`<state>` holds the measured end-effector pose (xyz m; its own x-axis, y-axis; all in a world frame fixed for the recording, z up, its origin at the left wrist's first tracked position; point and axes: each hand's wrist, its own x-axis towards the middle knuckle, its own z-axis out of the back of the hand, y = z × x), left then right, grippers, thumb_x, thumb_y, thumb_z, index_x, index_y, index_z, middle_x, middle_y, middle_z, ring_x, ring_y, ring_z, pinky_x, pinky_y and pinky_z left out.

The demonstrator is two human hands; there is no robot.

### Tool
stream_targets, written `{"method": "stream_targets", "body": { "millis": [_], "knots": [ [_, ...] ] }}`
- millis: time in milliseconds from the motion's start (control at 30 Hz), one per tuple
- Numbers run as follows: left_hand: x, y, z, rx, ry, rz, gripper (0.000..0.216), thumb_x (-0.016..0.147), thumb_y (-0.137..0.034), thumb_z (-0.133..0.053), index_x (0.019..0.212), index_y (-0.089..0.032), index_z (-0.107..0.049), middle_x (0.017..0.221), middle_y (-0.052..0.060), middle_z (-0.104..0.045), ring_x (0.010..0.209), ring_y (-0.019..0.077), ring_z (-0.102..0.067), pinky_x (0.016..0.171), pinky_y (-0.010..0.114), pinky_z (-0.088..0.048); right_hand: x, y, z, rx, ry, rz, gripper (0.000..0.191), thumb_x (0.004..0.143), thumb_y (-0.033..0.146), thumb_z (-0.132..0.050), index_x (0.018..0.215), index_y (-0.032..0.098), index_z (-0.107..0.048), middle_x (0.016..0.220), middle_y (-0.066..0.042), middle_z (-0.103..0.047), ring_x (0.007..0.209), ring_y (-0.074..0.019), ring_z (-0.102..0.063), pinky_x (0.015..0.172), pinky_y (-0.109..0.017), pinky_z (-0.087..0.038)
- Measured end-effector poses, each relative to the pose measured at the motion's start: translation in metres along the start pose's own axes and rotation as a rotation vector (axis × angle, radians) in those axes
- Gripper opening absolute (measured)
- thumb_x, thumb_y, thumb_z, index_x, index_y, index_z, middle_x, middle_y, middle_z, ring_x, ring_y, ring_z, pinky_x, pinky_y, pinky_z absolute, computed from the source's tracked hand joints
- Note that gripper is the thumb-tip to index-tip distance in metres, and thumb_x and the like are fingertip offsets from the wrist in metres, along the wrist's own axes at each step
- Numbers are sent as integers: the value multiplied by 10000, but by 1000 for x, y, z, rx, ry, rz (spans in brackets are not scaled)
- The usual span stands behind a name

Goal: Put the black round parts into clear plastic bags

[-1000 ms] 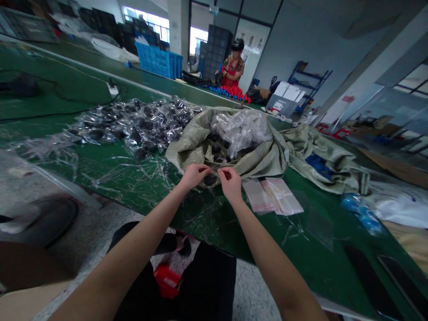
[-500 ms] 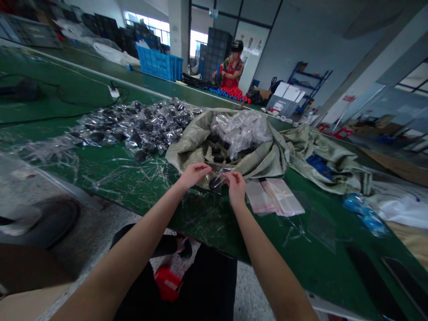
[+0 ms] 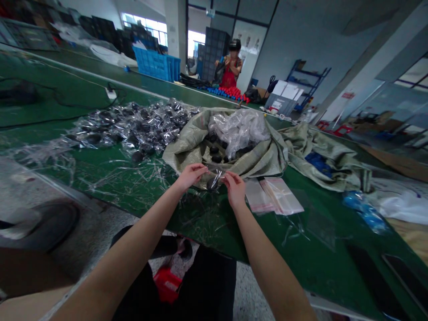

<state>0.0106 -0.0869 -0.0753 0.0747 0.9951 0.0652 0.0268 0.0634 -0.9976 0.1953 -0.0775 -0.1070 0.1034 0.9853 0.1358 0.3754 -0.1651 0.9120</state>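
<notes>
Between my two hands hangs a clear plastic bag (image 3: 219, 173) with a dark rounded object (image 3: 212, 184) inside. My left hand (image 3: 190, 176) pinches the bag's left upper corner. At its right upper corner, the fingers of my right hand (image 3: 235, 187) are closed on the film. Just behind them lies an open woven sack (image 3: 187, 154) holding several loose dark rounded pieces (image 3: 216, 158) and crumpled clear plastic (image 3: 239, 129). Right of my right hand are stacks of flat clear bags (image 3: 281, 196) with pinkish edges.
A heap of bagged dark pieces (image 3: 143, 125) spreads at the left on the green table (image 3: 214, 223). Another woven sack (image 3: 324, 160) lies to the right, near blue plastic wrap (image 3: 364, 211). Across the table, a person in a red apron (image 3: 228, 78) stands behind red and blue pieces (image 3: 230, 92).
My hands keep hold of the bag, and its film looks pulled straighter between them. The person across the table has raised their hands. The view has shifted slightly.
</notes>
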Motion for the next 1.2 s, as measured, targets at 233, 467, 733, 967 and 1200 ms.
{"method": "stream_targets", "body": {
  "millis": [233,467,733,967,1200],
  "knots": [
    [-4,-3,-10,542,-347,-254,207,818,-353,-607,872,-158,-649,771,24,-628,589,120,-537,570,249,-424,-3,3,-1,-19,-10,35,169,693,327,-721,764,189,-656,764,-13,-700,754,-167,-664,732,-320,-551],
    [-21,-20,-48,1081,-138,-728,263,945,-294,-446,1095,-200,-639,1130,75,-668,900,164,-649,715,251,-481,-7,5,0,-123,31,103,214,713,334,-712,862,182,-685,845,-27,-709,780,-168,-653,797,-347,-551],
    [-7,-21,-50,1255,-58,-698,308,955,-320,-424,1031,-191,-693,1049,95,-701,809,174,-658,642,254,-454,-12,10,2,-274,50,176,209,759,325,-650,900,179,-699,896,-45,-726,846,-190,-666,851,-362,-541],
    [-10,-24,-49,1265,-95,-725,295,951,-334,-440,1040,-178,-674,1037,91,-698,794,166,-649,614,247,-429,-11,6,2,-304,42,181,275,821,422,-593,911,180,-688,898,-46,-711,819,-188,-654,808,-351,-551],
    [-13,-23,-48,1243,-106,-775,328,969,-343,-404,1048,-180,-678,1066,86,-691,838,161,-647,630,240,-431,-13,8,-1,-272,47,158,283,842,460,-553,871,195,-649,837,-30,-685,778,-178,-642,732,-323,-562]
  ]
}}
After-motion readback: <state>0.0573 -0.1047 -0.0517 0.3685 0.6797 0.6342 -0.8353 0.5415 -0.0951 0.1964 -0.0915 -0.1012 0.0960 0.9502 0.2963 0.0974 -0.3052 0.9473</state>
